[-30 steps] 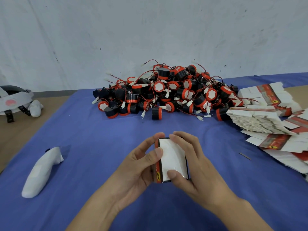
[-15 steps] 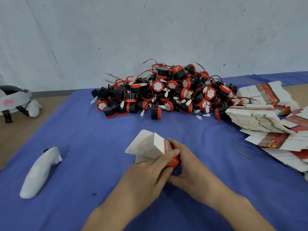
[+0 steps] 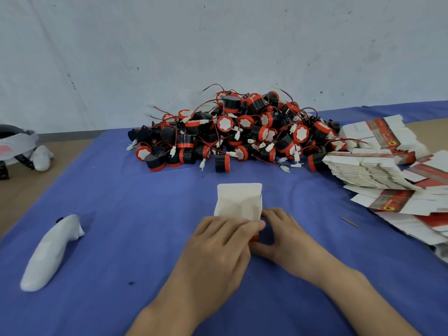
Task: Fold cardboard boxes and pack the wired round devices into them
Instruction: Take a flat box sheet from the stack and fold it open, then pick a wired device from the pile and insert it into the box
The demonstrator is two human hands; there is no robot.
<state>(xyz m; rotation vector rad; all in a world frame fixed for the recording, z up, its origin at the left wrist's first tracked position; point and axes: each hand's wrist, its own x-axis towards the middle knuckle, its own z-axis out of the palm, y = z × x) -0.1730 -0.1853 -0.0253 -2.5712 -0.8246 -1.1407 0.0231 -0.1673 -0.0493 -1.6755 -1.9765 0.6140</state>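
Observation:
A small cardboard box [image 3: 238,203] lies on the blue cloth in front of me, its white end flaps standing open and pointing away. My left hand [image 3: 219,248] covers the near part of the box, fingers curled over it. My right hand [image 3: 282,235] grips the box's right side, thumb underneath near an orange edge. Most of the box body is hidden by both hands. A big pile of black and red round wired devices [image 3: 242,134] sits behind the box. Flat unfolded boxes [image 3: 378,170] are stacked at the right.
A blue cloth [image 3: 121,202] covers the table. A white controller-shaped object [image 3: 49,253] lies at the left. A white headset [image 3: 17,146] rests at the far left on bare wood. A small dark strip [image 3: 349,221] lies right of my hands. A grey wall stands behind.
The box was held flat and upright a second ago; now it is turned down onto the cloth with its flaps open and facing away. Both hands moved lower and stay on it.

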